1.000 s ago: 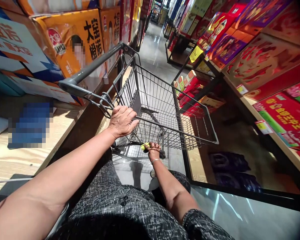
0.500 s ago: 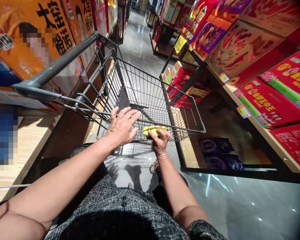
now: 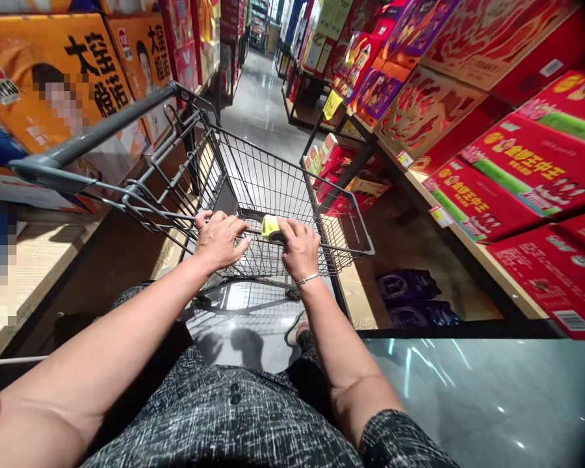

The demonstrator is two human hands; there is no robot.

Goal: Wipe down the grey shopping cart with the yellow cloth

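Observation:
A grey wire shopping cart (image 3: pixel 260 166) stands sideways in front of me, with its push handle at the left. My left hand (image 3: pixel 218 242) rests on its near top rim, fingers bent over the bar and thumb held apart. Farther right on the same rim, my right hand (image 3: pixel 299 247) is closed on a folded yellow-green cloth (image 3: pixel 270 227) with a dark part showing. The cloth presses against the bar. Part of it is hidden under my fingers. A thin bracelet circles my right wrist.
Orange packs (image 3: pixel 43 78) line the wooden shelf on the left. At the right, red gift boxes (image 3: pixel 511 162) are stacked on a shelf with price tags, and dark purple bags (image 3: pixel 409 292) lie underneath. A shiny aisle floor (image 3: pixel 256 97) runs ahead between displays.
My left hand has come down onto the rim, its fingers now bent over it. My right hand has shifted left with the cloth and turned over the bar. The view has shifted slightly.

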